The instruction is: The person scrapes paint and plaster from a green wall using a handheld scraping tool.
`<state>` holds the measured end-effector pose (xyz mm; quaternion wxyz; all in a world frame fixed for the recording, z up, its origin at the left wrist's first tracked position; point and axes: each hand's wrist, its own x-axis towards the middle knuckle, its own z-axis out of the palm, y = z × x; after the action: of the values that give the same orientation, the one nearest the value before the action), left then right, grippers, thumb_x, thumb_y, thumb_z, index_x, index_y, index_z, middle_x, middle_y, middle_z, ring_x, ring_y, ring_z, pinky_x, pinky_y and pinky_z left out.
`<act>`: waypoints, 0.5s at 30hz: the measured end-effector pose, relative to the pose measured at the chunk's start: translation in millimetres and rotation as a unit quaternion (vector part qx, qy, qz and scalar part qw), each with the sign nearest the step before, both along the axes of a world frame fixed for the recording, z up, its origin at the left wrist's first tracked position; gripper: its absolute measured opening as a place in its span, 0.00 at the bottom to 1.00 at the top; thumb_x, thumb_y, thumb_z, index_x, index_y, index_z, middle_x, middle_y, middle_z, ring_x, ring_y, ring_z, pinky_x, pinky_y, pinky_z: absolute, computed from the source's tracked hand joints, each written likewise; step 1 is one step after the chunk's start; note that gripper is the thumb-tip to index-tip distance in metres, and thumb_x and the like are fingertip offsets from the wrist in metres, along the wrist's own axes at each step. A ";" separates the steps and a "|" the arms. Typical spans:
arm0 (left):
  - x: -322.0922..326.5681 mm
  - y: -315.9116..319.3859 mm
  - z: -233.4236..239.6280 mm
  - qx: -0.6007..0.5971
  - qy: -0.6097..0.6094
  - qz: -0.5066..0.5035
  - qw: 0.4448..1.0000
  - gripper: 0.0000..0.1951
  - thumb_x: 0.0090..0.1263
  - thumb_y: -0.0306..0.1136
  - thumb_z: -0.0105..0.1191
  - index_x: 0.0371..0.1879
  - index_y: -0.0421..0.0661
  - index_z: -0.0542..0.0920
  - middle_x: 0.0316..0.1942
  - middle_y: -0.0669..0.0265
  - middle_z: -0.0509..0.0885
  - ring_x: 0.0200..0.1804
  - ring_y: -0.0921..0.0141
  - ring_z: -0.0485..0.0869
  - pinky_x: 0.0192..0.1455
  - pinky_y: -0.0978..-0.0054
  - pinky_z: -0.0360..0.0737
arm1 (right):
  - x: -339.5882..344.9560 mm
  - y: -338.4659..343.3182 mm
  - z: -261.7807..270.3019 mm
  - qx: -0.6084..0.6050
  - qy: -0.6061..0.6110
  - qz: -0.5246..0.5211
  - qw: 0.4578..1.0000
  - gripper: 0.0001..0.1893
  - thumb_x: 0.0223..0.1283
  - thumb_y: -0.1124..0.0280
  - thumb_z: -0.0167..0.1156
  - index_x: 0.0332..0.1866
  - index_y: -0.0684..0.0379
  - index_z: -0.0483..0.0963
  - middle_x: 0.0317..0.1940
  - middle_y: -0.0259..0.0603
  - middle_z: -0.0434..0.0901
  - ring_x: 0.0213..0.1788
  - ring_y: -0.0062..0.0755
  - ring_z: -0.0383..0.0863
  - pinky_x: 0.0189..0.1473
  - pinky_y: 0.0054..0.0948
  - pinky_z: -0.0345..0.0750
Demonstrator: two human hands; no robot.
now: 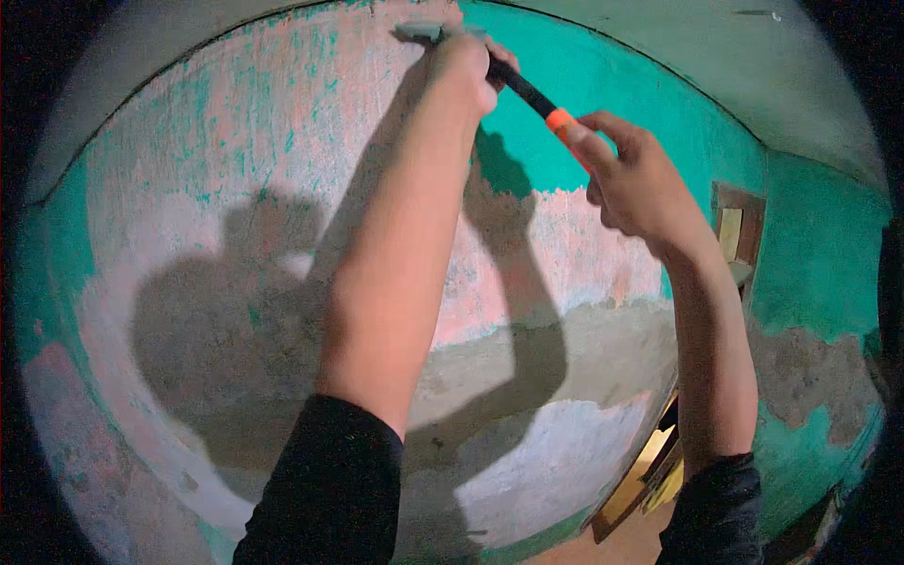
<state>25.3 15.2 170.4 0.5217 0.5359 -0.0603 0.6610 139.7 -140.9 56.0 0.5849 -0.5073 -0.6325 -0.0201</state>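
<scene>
High on the wall, a scraper's flat metal head (pixel 424 31) rests at or very near the painted surface, close to the ceiling line. My left hand (pixel 467 67) wraps around the upper handle, just behind that head. Lower and to the right, my right hand (pixel 628 176) grips the orange part of the black-and-orange handle (pixel 526 92), which slants down from upper left. Around the scraper head, the wall (pixel 311 120) is mostly bared to pinkish and grey layers with green specks. Solid green paint (pixel 600 78) begins right of the head, with a ragged lower edge.
A grey ceiling (pixel 706 42) curves over the wall top. Right of my forearm is a small wood-framed opening (pixel 738 226). A doorway (pixel 650 452) with yellow cloth shows at lower right. My shadow (pixel 226 332) falls across the wall, darkening its middle.
</scene>
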 end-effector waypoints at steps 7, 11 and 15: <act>-3.7 18.6 36.9 0.020 0.016 -0.036 0.999 0.19 0.84 0.46 0.32 0.38 0.42 0.66 0.22 0.62 0.69 0.24 0.65 0.72 0.32 0.61 0.77 | -12.4 1.3 12.7 0.046 -0.011 -0.001 0.999 0.27 0.70 0.44 0.56 0.50 0.64 0.77 0.17 0.32 0.69 0.16 0.20 0.68 0.19 0.25 0.67; -3.1 24.2 10.9 0.014 0.004 -0.026 1.000 0.20 0.83 0.46 0.33 0.36 0.41 0.67 0.22 0.59 0.71 0.26 0.64 0.73 0.35 0.61 0.78 | -7.5 8.5 -3.0 0.026 0.010 0.004 1.000 0.28 0.69 0.43 0.56 0.51 0.63 0.78 0.16 0.32 0.69 0.16 0.20 0.68 0.20 0.24 0.67; 3.0 7.8 15.7 -0.002 -0.001 -0.032 0.999 0.22 0.84 0.46 0.31 0.33 0.41 0.68 0.22 0.59 0.71 0.25 0.64 0.72 0.35 0.62 0.78 | -3.1 6.2 -4.3 0.017 -0.002 -0.003 1.000 0.28 0.69 0.43 0.56 0.51 0.62 0.78 0.16 0.32 0.69 0.15 0.21 0.67 0.19 0.25 0.67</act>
<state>28.3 23.0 186.0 0.5435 0.5319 -0.0766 0.6448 136.6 -134.7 51.7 0.5921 -0.4992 -0.6318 -0.0335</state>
